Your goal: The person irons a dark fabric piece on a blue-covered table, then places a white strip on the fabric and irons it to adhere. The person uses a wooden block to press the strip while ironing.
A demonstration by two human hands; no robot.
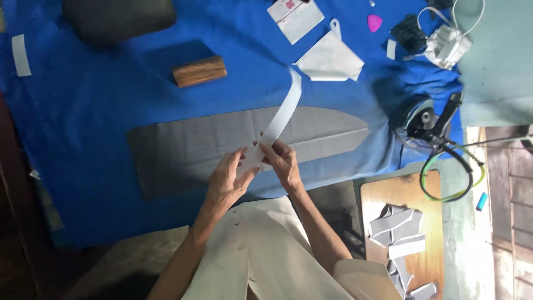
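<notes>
Fingers of left hand [226,179] and right hand [283,162] pinch white strip [283,114] (near end hidden) above grey fabric [194,147].

**white strip over grey fabric piece**

white strip [283,114]: long, narrow, flat band, pale and slightly bluish. near end pinched at frame centre, far end rising toward 1 o'clock, faintly bowed. under it, grey fabric piece [222,144]: long panel with a pointed tip at 3 o'clock, lying flat and crosswise, creased lengthwise, blunt end toward 9 o'clock.
</notes>
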